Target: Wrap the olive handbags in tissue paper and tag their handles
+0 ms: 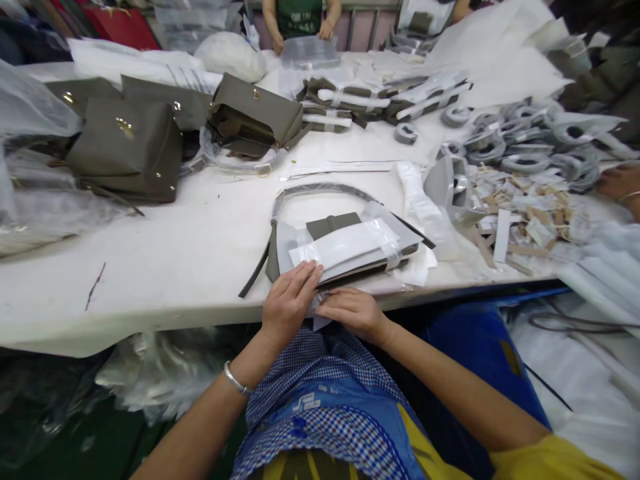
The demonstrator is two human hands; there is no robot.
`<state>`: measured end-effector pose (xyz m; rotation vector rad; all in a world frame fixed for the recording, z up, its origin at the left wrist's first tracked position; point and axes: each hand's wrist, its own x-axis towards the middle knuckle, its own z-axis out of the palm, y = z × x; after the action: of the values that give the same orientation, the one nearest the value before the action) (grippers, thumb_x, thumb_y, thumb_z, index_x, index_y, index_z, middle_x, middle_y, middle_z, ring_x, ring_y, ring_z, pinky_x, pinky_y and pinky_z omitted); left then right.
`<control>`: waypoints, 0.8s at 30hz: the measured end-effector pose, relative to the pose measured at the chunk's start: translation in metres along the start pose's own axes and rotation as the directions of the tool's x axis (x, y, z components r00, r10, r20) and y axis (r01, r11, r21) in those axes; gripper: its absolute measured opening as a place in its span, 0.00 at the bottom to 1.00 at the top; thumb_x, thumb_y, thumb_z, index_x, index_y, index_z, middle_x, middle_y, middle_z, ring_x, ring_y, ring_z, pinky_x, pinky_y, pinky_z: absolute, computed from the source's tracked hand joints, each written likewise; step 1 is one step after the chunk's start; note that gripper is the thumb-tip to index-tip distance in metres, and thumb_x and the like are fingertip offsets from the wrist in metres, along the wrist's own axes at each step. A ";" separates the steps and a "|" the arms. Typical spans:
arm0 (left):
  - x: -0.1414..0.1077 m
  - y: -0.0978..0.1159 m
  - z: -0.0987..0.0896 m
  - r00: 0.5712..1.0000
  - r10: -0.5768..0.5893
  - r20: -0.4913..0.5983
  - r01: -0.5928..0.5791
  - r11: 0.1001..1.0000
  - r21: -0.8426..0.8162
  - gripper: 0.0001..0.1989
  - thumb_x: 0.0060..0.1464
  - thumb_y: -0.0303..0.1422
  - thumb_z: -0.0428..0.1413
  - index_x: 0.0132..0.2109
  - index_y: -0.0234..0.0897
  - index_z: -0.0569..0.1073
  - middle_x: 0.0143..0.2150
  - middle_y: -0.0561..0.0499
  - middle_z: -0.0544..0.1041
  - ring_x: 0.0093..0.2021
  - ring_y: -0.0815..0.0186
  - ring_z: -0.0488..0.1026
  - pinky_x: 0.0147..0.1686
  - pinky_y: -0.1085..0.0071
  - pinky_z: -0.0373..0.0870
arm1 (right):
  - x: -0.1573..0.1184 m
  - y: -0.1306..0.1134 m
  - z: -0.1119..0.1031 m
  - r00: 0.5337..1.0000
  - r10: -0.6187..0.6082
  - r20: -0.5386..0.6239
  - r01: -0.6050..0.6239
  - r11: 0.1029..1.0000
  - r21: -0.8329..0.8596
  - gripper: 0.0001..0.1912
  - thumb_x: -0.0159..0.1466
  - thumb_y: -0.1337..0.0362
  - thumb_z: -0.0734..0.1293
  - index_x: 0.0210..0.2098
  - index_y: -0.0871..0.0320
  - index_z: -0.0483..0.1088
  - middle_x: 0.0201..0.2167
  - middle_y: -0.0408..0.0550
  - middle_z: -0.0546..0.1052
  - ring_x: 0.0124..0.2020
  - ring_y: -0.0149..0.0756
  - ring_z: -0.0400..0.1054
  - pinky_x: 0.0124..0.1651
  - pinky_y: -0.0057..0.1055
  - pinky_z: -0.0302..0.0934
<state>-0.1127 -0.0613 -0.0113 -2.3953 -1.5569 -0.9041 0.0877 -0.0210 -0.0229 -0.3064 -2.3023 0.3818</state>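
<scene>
An olive bag (pixel 333 225) lies flat at the table's front edge, partly covered by white foam sheeting (pixel 345 248) with clear tape round its right end. Its plastic-wrapped handle (pixel 325 189) arches behind it. My left hand (pixel 293 293) presses on the bag's front left part, fingers together on the white sheeting. Just right of it, at the bag's front edge, my right hand (pixel 356 312) has its fingers closed on a thin translucent wrap (pixel 320 323). Where the fingertips meet the wrap is partly hidden.
Olive bags (pixel 130 143) stand at the back left. Wrapped bundles (pixel 350 100) lie at the back centre. Grey rolls (pixel 525 143) and a scrap pile (pixel 530 213) are on the right. A person (pixel 300 20) works across the table; another hand (pixel 623 187) shows far right.
</scene>
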 end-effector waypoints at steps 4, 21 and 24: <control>0.001 0.000 0.001 0.999 0.006 -0.032 -0.005 1.000 0.024 0.30 0.62 0.27 0.54 0.69 0.41 0.57 0.64 0.44 0.69 0.64 0.55 0.65 0.61 0.57 0.66 | -0.004 -0.003 0.003 1.000 -0.015 -0.018 0.015 0.999 0.030 0.10 0.69 0.70 0.63 0.43 0.59 0.76 0.43 0.49 0.82 0.49 0.33 0.75 0.58 0.38 0.68; -0.003 0.015 0.002 0.999 -0.010 -0.051 0.019 0.984 0.179 0.28 0.62 0.26 0.53 0.68 0.38 0.60 0.64 0.38 0.67 0.64 0.51 0.64 0.61 0.53 0.66 | 0.025 0.001 -0.030 0.999 -0.016 0.032 0.015 0.999 0.037 0.11 0.67 0.73 0.63 0.42 0.56 0.76 0.39 0.46 0.83 0.41 0.32 0.77 0.49 0.29 0.71; -0.006 0.019 0.001 0.998 -0.059 -0.030 0.063 0.986 0.154 0.28 0.60 0.23 0.51 0.66 0.37 0.62 0.61 0.37 0.68 0.62 0.50 0.65 0.60 0.51 0.66 | 0.034 0.002 -0.035 1.000 0.016 0.001 -0.016 1.000 -0.012 0.12 0.67 0.73 0.63 0.43 0.55 0.76 0.39 0.46 0.83 0.40 0.33 0.77 0.45 0.30 0.70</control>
<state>-0.0976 -0.0739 -0.0119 -2.2327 -1.6350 -0.7889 0.0909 -0.0016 0.0219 -0.3306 -2.3050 0.3767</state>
